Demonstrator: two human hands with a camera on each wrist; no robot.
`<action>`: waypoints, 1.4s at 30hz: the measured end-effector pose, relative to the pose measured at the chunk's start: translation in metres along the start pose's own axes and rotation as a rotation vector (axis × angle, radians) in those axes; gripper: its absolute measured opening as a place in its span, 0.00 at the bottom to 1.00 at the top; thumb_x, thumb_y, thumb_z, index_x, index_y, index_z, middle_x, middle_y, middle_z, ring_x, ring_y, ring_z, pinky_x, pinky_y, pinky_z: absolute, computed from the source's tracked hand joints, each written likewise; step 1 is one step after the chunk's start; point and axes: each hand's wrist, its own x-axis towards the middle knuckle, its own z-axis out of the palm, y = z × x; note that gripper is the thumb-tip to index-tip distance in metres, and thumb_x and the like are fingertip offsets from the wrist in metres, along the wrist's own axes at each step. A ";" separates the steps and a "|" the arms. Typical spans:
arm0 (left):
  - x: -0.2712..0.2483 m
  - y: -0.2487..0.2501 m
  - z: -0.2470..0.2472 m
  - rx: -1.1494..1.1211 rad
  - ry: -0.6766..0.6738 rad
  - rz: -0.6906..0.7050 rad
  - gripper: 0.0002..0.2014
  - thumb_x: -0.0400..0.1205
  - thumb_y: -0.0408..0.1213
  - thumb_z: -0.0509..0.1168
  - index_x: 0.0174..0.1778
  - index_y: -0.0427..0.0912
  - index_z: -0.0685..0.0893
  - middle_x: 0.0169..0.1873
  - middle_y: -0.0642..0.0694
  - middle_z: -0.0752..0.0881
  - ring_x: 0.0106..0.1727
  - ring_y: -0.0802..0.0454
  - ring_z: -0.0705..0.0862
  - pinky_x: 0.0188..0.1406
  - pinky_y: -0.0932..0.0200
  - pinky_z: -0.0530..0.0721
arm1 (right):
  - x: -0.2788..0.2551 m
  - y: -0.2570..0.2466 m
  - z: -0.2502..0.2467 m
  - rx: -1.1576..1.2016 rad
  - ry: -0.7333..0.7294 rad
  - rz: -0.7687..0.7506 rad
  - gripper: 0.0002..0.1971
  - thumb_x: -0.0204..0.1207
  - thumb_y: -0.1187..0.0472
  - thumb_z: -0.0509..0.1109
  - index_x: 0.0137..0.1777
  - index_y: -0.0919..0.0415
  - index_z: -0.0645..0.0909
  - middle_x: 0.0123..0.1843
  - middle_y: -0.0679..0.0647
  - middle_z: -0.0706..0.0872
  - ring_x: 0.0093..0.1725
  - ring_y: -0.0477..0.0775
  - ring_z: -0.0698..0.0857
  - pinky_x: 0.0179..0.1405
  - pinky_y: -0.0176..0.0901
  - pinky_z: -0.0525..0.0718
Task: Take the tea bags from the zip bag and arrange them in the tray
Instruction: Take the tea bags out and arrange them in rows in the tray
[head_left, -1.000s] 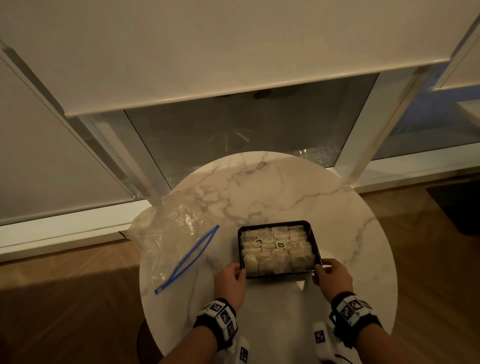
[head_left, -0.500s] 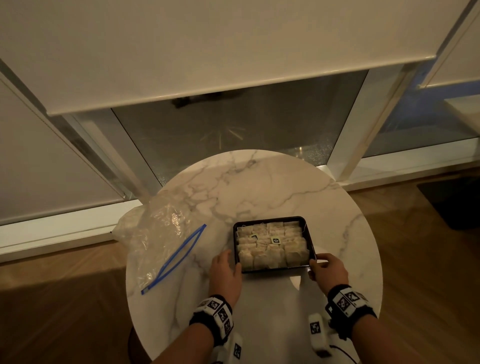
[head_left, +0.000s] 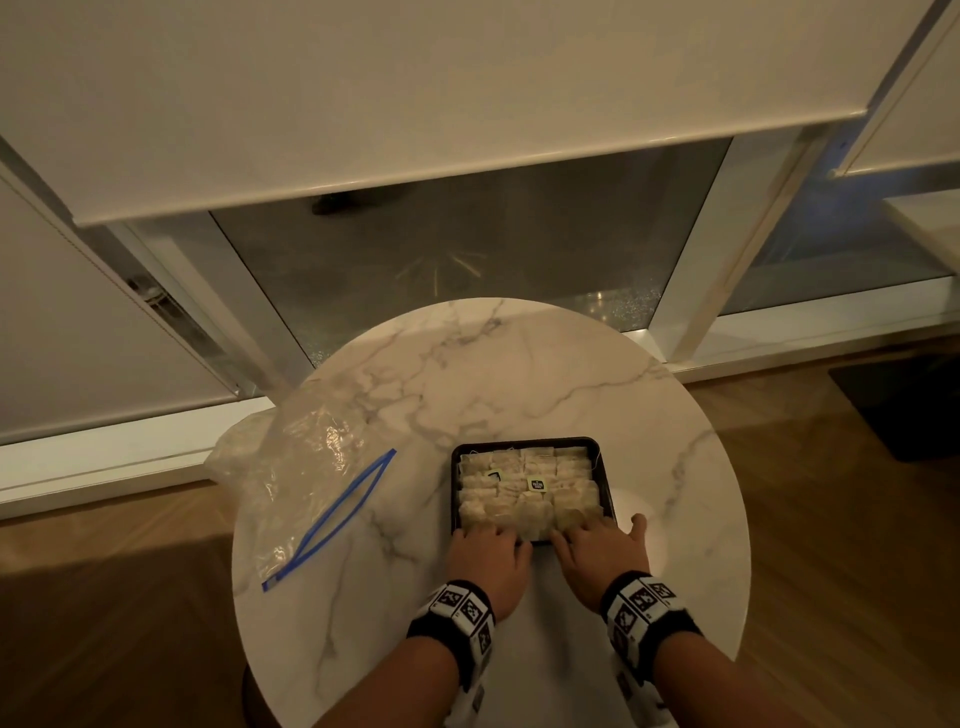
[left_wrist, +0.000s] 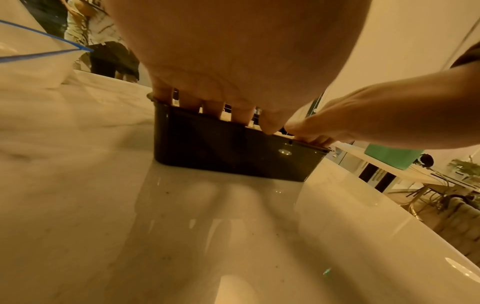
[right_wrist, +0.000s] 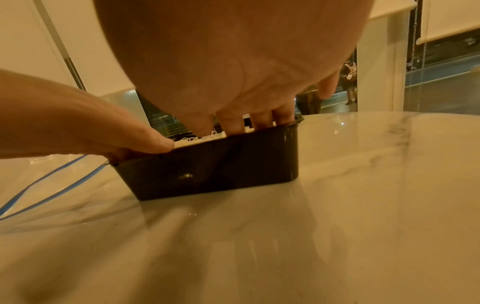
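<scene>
A black tray (head_left: 524, 441) filled with rows of pale tea bags (head_left: 524, 483) stands on the round marble table (head_left: 519, 374). My left hand (head_left: 488, 532) lies over the tray's near edge, its straight fingers (left_wrist: 213, 107) pressing on the front row of bags. My right hand (head_left: 587, 532) does the same beside it, with its fingers (right_wrist: 233, 123) on the bags and its thumb spread to the right. The tray's dark near wall (left_wrist: 228, 156) fills both wrist views. The clear zip bag (head_left: 306, 467) with a blue seal lies open and flat to the left.
The table stands close to a window with lowered white blinds (head_left: 415, 104). Wood floor (head_left: 831, 493) surrounds it. The zip bag overhangs the table's left edge. Bare marble lies behind and to the right of the tray.
Both hands have left the tray's near corners and moved inward onto the front row of tea bags. The tray and the zip bag have stayed in place.
</scene>
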 end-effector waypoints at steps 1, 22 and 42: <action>0.001 0.001 0.000 0.005 -0.009 -0.004 0.23 0.88 0.54 0.46 0.62 0.51 0.83 0.62 0.47 0.85 0.63 0.44 0.81 0.63 0.46 0.74 | 0.001 0.001 0.001 -0.001 -0.026 0.003 0.27 0.85 0.42 0.40 0.65 0.43 0.80 0.69 0.47 0.80 0.71 0.50 0.75 0.74 0.72 0.48; 0.001 0.008 0.001 -0.088 -0.005 -0.032 0.21 0.88 0.53 0.48 0.67 0.48 0.80 0.67 0.45 0.79 0.66 0.43 0.79 0.65 0.45 0.77 | 0.001 -0.006 0.003 0.024 0.117 -0.020 0.20 0.83 0.44 0.50 0.58 0.48 0.83 0.61 0.48 0.84 0.65 0.53 0.79 0.70 0.65 0.58; 0.030 -0.010 -0.015 0.080 -0.067 -0.074 0.33 0.88 0.52 0.45 0.88 0.51 0.40 0.88 0.47 0.39 0.88 0.46 0.35 0.84 0.32 0.36 | 0.064 -0.025 -0.020 -0.037 -0.035 -0.228 0.46 0.75 0.41 0.70 0.86 0.44 0.44 0.88 0.52 0.42 0.86 0.61 0.42 0.82 0.70 0.51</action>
